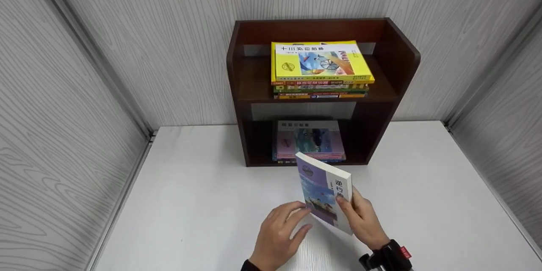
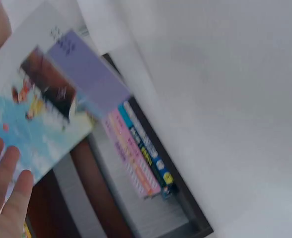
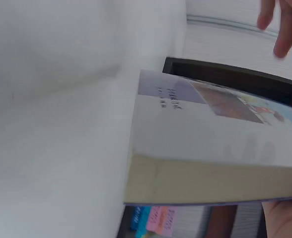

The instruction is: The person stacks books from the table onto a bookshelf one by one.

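Note:
A paperback book (image 1: 322, 194) with a purple and white cover and a seaside picture is tilted upright above the table, in front of the shelf. My right hand (image 1: 365, 220) grips its right side, thumb on the cover and fingers behind. Near the book's lower left edge is my left hand (image 1: 279, 233), its fingers loosely bent; whether a fingertip touches the cover I cannot tell. In the left wrist view, those fingers (image 2: 18, 193) are spread beside the cover. The right wrist view shows the page block of the book (image 3: 210, 181) and part of my right hand (image 3: 287, 220).
A dark brown two-tier shelf (image 1: 239, 67) stands against the back wall. Its upper tier bears a stack of books with a yellow one (image 1: 288, 59) on top. On the lower tier lies a stack with a pink and grey book (image 1: 288, 135) on top. White table (image 1: 190, 203) surrounds it.

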Available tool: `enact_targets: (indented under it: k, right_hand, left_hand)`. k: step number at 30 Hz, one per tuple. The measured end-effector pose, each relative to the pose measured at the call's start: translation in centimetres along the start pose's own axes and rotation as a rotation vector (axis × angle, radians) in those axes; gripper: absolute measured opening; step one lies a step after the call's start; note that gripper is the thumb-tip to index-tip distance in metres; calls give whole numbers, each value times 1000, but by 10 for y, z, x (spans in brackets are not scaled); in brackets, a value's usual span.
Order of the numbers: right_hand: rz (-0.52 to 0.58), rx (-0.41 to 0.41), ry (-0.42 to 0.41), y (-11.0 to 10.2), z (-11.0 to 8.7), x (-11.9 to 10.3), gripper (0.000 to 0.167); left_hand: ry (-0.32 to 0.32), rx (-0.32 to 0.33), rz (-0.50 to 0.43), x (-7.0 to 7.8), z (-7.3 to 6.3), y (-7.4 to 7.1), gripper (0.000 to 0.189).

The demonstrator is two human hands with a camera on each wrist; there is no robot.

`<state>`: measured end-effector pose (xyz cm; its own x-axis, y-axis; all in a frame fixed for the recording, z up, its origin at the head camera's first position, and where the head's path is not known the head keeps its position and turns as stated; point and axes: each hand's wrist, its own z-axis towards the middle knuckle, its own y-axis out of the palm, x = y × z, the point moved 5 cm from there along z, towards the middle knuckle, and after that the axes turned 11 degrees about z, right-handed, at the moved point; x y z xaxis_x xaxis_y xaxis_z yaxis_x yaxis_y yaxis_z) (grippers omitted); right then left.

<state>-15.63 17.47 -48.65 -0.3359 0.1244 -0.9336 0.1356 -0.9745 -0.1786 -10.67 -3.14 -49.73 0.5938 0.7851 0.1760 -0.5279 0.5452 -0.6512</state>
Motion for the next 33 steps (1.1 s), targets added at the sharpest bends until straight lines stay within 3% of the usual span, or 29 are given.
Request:
enact_targets:
  k: [4, 8, 10, 13, 17, 20, 24, 33]
  right_hand:
    - [-108, -95, -141, -2, 1, -9, 36]
    - [-166, -217, -266, 0, 1, -18, 39]
    - [-171, -283, -310, 4, 0, -21, 42]
    - [-167, -361, -331, 10, -2, -25, 42]
    - [-153, -403, -327, 15, -5, -27, 41]
    - [-105, -402, -286, 15, -6, -25, 40]
    - [-83, -354, -234, 10, -6, -20, 38]
    - [-164, -74, -215, -19, -2, -11, 40]
  left_hand:
    - [-15, 113, 56, -13, 16, -20, 29]
    - [30, 171, 81, -23, 32, -34, 41]
    - [45, 130, 83, -26, 39, -38, 53]
    - [66, 7, 68, -30, 44, -37, 65]
    - [71, -127, -24, -30, 43, -31, 45]
    - [40, -131, -90, -27, 39, -29, 22]
    - [-32, -82, -101, -28, 34, -29, 17]
    - [-283, 42, -232, -47, 22, -40, 19]
